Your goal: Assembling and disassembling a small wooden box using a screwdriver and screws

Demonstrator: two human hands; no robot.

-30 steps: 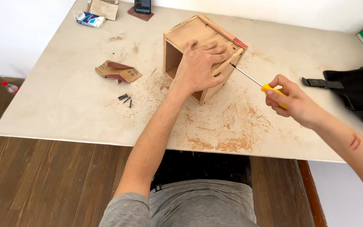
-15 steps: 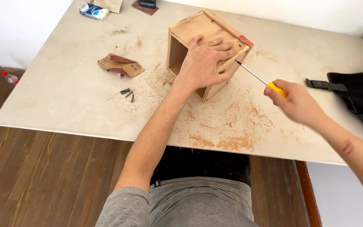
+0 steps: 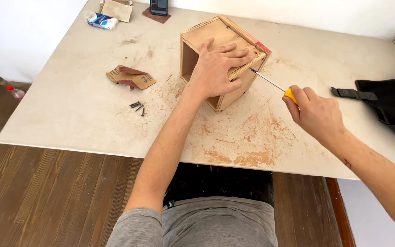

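A pale worktable, dusted with reddish sawdust, carries everything here, and the open-sided plywood box near its middle serves as the landmark. The box lies tipped with its open face turned to the left. The left hand lies flat on top of the box with fingers spread, pressing down and gripping nothing. To the right of the box, the right hand is closed around the yellow handle of a screwdriver. The tool's long axis runs diagonally, handle low and right, thin shaft rising up and left, tip meeting the box's upper right edge just beside the left hand's fingertips. That closeness looks like the main risk: if the tip slips out of its seat under pressure, it could skid into those fingers, and a loose hold could let the box twist. Left of the box lies a torn cardboard packet, and below that a few dark screws. Far right of the box sits a black bag.
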